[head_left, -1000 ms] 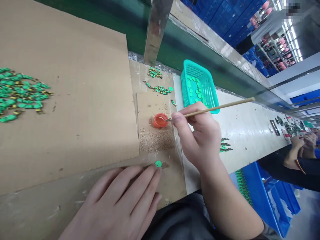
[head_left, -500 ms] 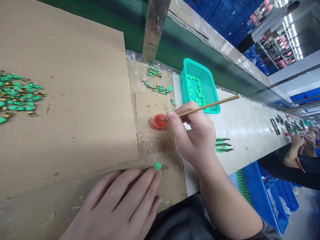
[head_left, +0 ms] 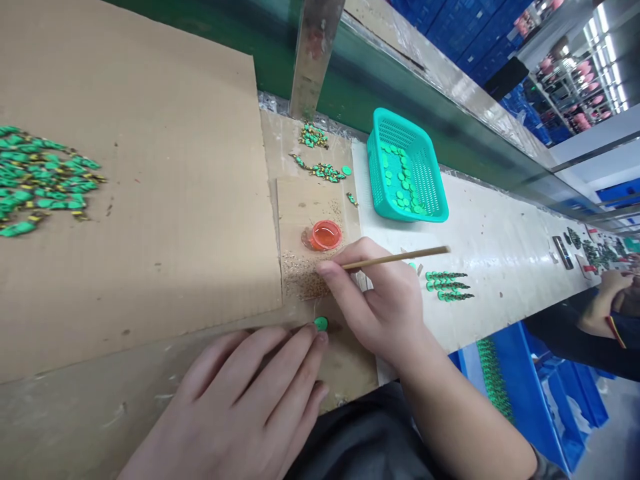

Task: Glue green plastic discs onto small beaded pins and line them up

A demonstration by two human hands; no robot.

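Observation:
My right hand pinches a thin wooden stick between thumb and fingers. The stick's working tip is hidden behind my fingers, above small brown grains scattered over a cardboard piece. Just beyond the fingertips stands a small red cup of reddish-orange liquid. My left hand rests palm down on the table, its fingertips closed on the edge of a small green disc. Most of that disc's face shows, lying flat.
A teal basket holds several green discs. Small green-and-black figures cover part of the large cardboard sheet; more lie by the metal post. Green discs with dark pointed pieces lie right. A co-worker's arm is farther along.
My right hand has drawn the stick out of the red cup and moved it toward me, over the brown grains. My left hand stays at the green disc. The view has shifted slightly.

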